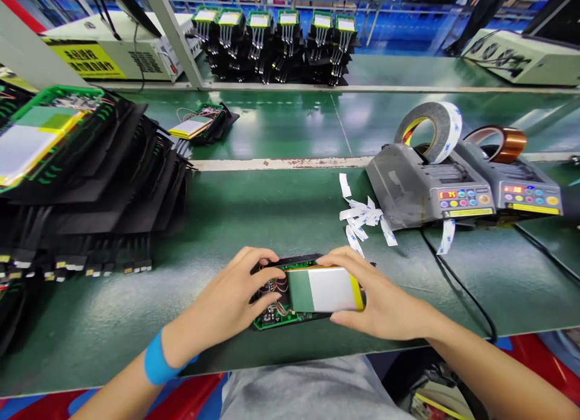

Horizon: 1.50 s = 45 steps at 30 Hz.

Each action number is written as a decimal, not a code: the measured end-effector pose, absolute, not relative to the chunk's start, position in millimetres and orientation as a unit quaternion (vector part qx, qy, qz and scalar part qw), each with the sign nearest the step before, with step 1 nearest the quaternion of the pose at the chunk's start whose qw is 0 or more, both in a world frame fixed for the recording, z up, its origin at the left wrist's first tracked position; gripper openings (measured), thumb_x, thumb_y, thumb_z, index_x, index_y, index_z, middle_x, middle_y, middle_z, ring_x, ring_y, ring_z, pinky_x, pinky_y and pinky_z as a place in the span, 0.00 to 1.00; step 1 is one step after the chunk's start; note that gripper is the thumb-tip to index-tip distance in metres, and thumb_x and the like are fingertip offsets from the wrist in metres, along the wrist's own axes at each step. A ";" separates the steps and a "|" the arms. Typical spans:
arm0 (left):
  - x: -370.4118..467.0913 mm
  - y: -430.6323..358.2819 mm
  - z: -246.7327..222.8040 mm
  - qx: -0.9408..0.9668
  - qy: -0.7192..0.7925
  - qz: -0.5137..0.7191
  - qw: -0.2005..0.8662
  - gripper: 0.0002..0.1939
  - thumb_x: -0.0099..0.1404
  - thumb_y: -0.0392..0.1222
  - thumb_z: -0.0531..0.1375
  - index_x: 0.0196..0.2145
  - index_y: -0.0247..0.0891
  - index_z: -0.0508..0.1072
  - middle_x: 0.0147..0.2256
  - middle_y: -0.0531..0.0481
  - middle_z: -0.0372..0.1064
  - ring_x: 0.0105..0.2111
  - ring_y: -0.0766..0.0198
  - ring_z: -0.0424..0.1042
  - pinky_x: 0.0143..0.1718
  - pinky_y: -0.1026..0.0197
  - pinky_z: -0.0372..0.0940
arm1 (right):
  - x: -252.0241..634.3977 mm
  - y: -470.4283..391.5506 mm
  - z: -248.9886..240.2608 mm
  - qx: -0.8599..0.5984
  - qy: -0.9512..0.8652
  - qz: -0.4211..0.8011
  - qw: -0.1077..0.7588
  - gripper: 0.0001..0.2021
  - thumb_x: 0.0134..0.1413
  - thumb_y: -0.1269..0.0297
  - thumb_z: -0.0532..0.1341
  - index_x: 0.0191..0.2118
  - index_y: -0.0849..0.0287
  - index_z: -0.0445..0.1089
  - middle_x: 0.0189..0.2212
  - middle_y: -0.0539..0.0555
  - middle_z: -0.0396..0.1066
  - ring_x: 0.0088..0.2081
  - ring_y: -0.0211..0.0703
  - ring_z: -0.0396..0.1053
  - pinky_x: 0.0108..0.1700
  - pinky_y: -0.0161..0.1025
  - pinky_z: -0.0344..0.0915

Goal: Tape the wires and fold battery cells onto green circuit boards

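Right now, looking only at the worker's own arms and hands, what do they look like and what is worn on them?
The left hand and right hand are ungloved. A wide, plain, bright-blue band circles the left wrist; the right wrist has none. No sleeves show on either forearm.

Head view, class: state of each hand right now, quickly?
Left hand: curled over the circuit board; grip cannot be told.
Right hand: holding the flat pack.

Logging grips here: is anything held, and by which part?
The right hand holds the battery by its long edges, near the yellow end. Whether the left hand grips the circuit board is unclear.
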<state>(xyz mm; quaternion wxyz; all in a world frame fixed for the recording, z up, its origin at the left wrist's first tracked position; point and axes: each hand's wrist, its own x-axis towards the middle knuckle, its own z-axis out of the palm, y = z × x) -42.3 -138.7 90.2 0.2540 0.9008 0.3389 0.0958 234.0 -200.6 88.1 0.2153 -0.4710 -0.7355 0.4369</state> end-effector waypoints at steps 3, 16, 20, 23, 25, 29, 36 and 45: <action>-35.9 -137.5 73.1 0.908 0.321 0.136 0.231 0.05 0.67 0.40 0.56 0.36 0.44 0.72 0.47 0.49 0.63 0.47 0.58 0.64 0.49 0.51 0.64 | 232.2 -202.0 91.2 -0.486 -0.761 0.400 0.156 0.37 0.45 0.72 0.67 0.60 0.46 0.53 0.56 0.56 0.52 0.55 0.49 0.59 0.58 0.49 0.61; -49.3 -173.6 53.4 0.808 0.458 0.122 0.351 0.28 0.61 0.43 0.62 0.56 0.50 0.55 0.60 0.44 0.45 0.60 0.50 0.54 0.60 0.41 0.57 | 248.0 -191.2 59.7 -0.377 -0.870 0.253 0.192 0.27 0.57 0.59 0.63 0.60 0.56 0.58 0.56 0.59 0.60 0.53 0.50 0.57 0.54 0.50 0.62; -53.4 -174.2 46.5 0.806 0.459 0.152 0.342 0.24 0.62 0.45 0.62 0.53 0.50 0.58 0.58 0.47 0.49 0.58 0.54 0.58 0.59 0.46 0.61 | 246.3 -192.5 53.2 -0.365 -0.870 0.241 0.228 0.27 0.56 0.60 0.64 0.60 0.57 0.59 0.56 0.60 0.60 0.52 0.50 0.58 0.52 0.50 0.62; -52.6 -174.1 43.8 0.816 0.452 0.153 0.327 0.21 0.62 0.43 0.61 0.51 0.50 0.61 0.57 0.47 0.50 0.58 0.55 0.59 0.57 0.47 0.62 | 243.8 -193.2 50.3 -0.363 -0.867 0.241 0.243 0.28 0.55 0.60 0.64 0.59 0.57 0.59 0.56 0.60 0.61 0.51 0.50 0.58 0.52 0.50 0.62; -51.3 -173.8 42.9 0.821 0.443 0.164 0.321 0.20 0.62 0.42 0.61 0.51 0.49 0.61 0.57 0.46 0.51 0.58 0.54 0.58 0.57 0.46 0.62 | 242.2 -192.9 49.0 -0.362 -0.866 0.240 0.247 0.28 0.55 0.60 0.64 0.60 0.57 0.59 0.56 0.60 0.61 0.51 0.50 0.58 0.52 0.49 0.62; -49.0 -172.5 41.3 0.824 0.428 0.183 0.323 0.19 0.62 0.40 0.60 0.49 0.47 0.61 0.57 0.45 0.51 0.58 0.54 0.58 0.58 0.45 0.61 | 240.1 -190.9 47.1 -0.353 -0.869 0.239 0.251 0.28 0.55 0.60 0.64 0.60 0.58 0.59 0.57 0.60 0.60 0.50 0.50 0.58 0.51 0.49 0.62; -47.6 -170.9 38.9 0.824 0.420 0.176 0.337 0.18 0.61 0.38 0.60 0.47 0.44 0.61 0.60 0.43 0.49 0.59 0.54 0.57 0.58 0.44 0.60 | 233.0 -187.3 46.1 -0.338 -0.869 0.248 0.265 0.28 0.55 0.60 0.65 0.59 0.59 0.59 0.57 0.61 0.61 0.50 0.48 0.58 0.51 0.48 0.62; -54.8 -168.8 49.3 0.884 0.367 0.132 0.256 0.15 0.66 0.41 0.57 0.50 0.41 0.62 0.60 0.41 0.51 0.58 0.54 0.59 0.56 0.49 0.64 | 227.4 -183.5 47.0 -0.340 -0.865 0.255 0.268 0.26 0.55 0.59 0.65 0.58 0.59 0.61 0.56 0.60 0.63 0.48 0.47 0.59 0.49 0.46 0.63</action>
